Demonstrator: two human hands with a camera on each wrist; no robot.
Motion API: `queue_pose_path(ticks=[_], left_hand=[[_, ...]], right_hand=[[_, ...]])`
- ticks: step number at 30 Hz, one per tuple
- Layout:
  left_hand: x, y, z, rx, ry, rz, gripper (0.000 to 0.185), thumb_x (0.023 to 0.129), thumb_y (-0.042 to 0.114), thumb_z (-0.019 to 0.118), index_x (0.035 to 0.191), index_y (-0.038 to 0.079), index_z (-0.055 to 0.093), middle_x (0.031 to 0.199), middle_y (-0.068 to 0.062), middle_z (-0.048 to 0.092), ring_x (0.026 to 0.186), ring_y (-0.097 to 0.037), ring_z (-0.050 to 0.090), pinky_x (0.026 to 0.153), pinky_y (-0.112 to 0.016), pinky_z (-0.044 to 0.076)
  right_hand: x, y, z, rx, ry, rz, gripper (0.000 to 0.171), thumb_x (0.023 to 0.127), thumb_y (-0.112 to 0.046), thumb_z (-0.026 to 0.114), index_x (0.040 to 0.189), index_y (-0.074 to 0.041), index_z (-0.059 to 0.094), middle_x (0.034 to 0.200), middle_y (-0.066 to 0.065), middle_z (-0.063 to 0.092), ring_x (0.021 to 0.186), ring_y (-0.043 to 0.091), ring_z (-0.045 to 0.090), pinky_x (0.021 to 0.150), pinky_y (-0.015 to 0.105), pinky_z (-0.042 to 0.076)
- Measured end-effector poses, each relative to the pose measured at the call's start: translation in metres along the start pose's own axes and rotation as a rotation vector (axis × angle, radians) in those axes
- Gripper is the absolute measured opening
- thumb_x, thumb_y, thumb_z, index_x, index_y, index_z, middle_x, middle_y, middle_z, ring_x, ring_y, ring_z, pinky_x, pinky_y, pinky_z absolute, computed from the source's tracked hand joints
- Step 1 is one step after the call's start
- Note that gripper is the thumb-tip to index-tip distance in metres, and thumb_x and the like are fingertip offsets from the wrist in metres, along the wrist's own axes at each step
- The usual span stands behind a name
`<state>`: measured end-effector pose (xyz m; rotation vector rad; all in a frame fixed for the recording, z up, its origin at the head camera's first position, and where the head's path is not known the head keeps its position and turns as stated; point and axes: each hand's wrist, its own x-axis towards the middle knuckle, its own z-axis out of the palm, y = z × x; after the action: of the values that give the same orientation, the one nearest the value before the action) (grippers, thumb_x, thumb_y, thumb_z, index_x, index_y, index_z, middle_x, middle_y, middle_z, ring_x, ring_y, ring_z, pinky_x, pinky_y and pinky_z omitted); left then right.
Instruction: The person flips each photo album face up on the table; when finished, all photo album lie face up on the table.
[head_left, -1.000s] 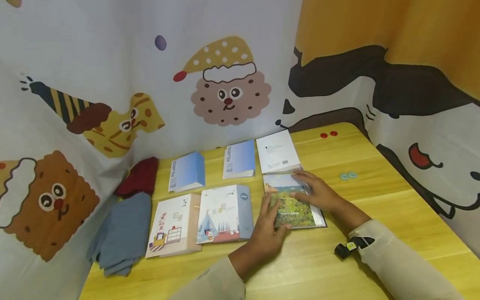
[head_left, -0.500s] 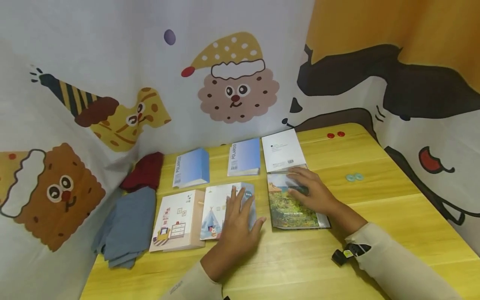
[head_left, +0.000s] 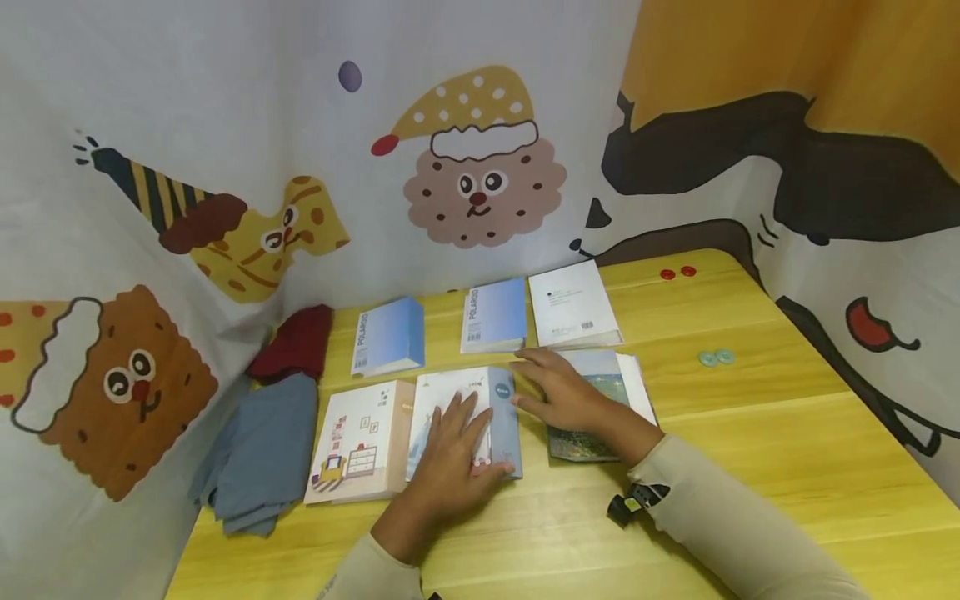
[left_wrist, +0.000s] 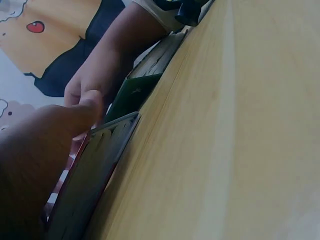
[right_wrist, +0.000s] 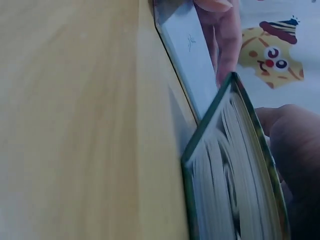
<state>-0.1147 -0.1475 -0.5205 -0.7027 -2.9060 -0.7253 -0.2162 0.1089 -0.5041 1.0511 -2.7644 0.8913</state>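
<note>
My left hand (head_left: 453, 454) lies with spread fingers on a pale photo album (head_left: 504, 425) that has a blue-grey spine. My right hand (head_left: 566, 396) extends over a photo album with a green landscape cover (head_left: 585, 447), its fingertips near the pale album's spine. Much of the green cover is hidden beneath that hand and wrist. In the right wrist view the green album's page edges (right_wrist: 235, 175) show, and its spine side stands beside the pale album (right_wrist: 185, 45). The left wrist view shows my left thumb (left_wrist: 85, 112) along the pale album's top edge.
To the left lies a peach-spined album (head_left: 367, 450). Behind are two blue albums (head_left: 390, 333) (head_left: 495, 315) and a white one (head_left: 573, 304). Grey cloth (head_left: 262, 458) and dark red cloth (head_left: 296, 342) lie far left. Red buttons (head_left: 678, 273) and green buttons (head_left: 716, 357) sit right.
My left hand has left the green album and moved left onto the pale one. My right hand has shifted left across the green album towards the pale album's spine.
</note>
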Motion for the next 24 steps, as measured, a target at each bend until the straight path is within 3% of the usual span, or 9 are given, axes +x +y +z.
queue_pose_path(ticks=[5,9,17,24], left_hand=[[-0.002,-0.002,-0.003,0.062,-0.057,0.035,0.102,0.094,0.072,0.071,0.17,0.01,0.04,0.181,-0.02,0.024,0.169,-0.049,0.016,0.132,-0.078,0.013],[-0.003,-0.003,-0.005,0.071,-0.095,0.016,0.109,0.093,0.072,0.073,0.173,0.01,0.032,0.184,-0.016,0.02,0.171,-0.044,0.011,0.134,-0.074,0.011],[-0.002,-0.003,-0.005,0.08,-0.101,0.001,0.11,0.093,0.07,0.074,0.171,0.005,0.033,0.184,-0.015,0.019,0.172,-0.042,0.011,0.136,-0.071,0.009],[-0.002,-0.002,-0.003,0.096,-0.094,0.022,0.106,0.094,0.068,0.074,0.171,0.005,0.035,0.183,-0.015,0.023,0.171,-0.042,0.014,0.135,-0.071,0.012]], right_hand=[[0.009,-0.016,0.008,-0.077,-0.125,0.07,0.067,0.107,-0.044,0.07,0.161,-0.007,0.054,0.166,0.021,0.052,0.158,0.041,0.046,0.133,0.076,0.012],[0.016,-0.026,0.015,-0.152,-0.199,0.117,0.074,0.109,-0.055,0.061,0.167,-0.011,0.046,0.17,0.02,0.048,0.16,0.039,0.044,0.132,0.079,0.004],[0.018,-0.032,0.019,-0.218,-0.187,0.154,0.079,0.109,-0.062,0.055,0.169,-0.012,0.043,0.169,0.019,0.049,0.16,0.038,0.044,0.133,0.076,0.005],[0.015,-0.026,0.023,-0.201,-0.128,0.145,0.076,0.107,-0.061,0.061,0.164,-0.011,0.05,0.162,0.018,0.057,0.153,0.039,0.052,0.134,0.076,0.006]])
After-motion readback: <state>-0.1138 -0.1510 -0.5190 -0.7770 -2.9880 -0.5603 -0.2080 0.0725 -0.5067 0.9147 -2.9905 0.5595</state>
